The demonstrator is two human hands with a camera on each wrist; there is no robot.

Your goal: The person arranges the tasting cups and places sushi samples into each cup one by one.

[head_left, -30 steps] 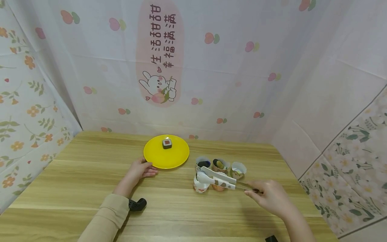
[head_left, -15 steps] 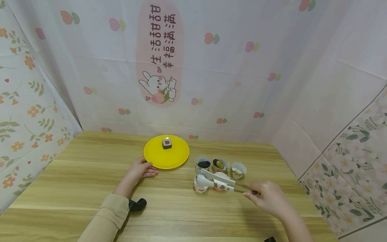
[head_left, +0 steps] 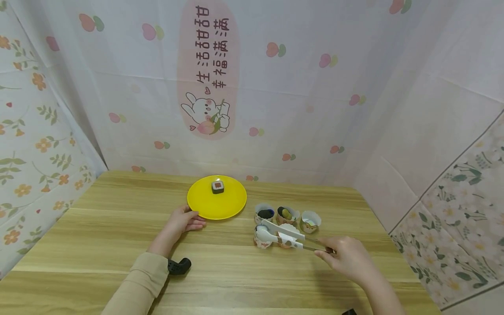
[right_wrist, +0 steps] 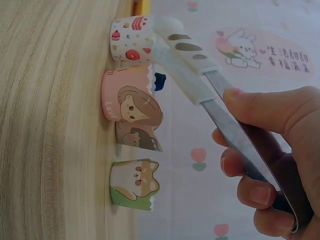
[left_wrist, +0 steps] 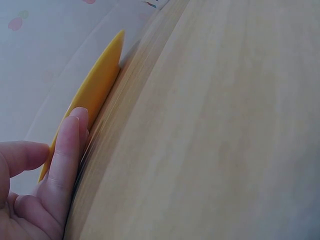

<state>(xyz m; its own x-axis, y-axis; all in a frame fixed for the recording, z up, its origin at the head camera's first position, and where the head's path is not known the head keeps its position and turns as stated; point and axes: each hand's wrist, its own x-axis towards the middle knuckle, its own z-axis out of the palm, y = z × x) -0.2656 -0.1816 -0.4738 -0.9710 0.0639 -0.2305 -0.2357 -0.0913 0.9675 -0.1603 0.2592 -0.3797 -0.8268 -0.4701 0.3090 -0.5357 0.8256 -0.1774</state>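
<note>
At the near left rim of the yellow plate [head_left: 216, 208], my left hand [head_left: 182, 223] pinches the edge, thumb above and fingers along the underside in the left wrist view [left_wrist: 52, 165]. A sushi roll piece [head_left: 217, 187] sits on the plate. My right hand [head_left: 346, 256] grips white-tipped metal tongs [head_left: 289, 236]. Their tips are at the mouth of the front left paper cup [head_left: 263, 241]; in the right wrist view this cup [right_wrist: 131, 42] is white with red prints. Whether the tips hold anything inside is hidden.
Several other paper cups stand close by: one with a dark piece [head_left: 264, 213], one with dark and yellowish-brown pieces [head_left: 286, 214], a green-based cup [head_left: 310, 222] and a pink cup [right_wrist: 127, 97]. Patterned cloth [head_left: 295, 109] hangs behind the wooden table [head_left: 220, 280].
The right hand and tongs have shifted slightly left and down toward the front left cup, which has moved a little right and back. The left hand and plate stay still.
</note>
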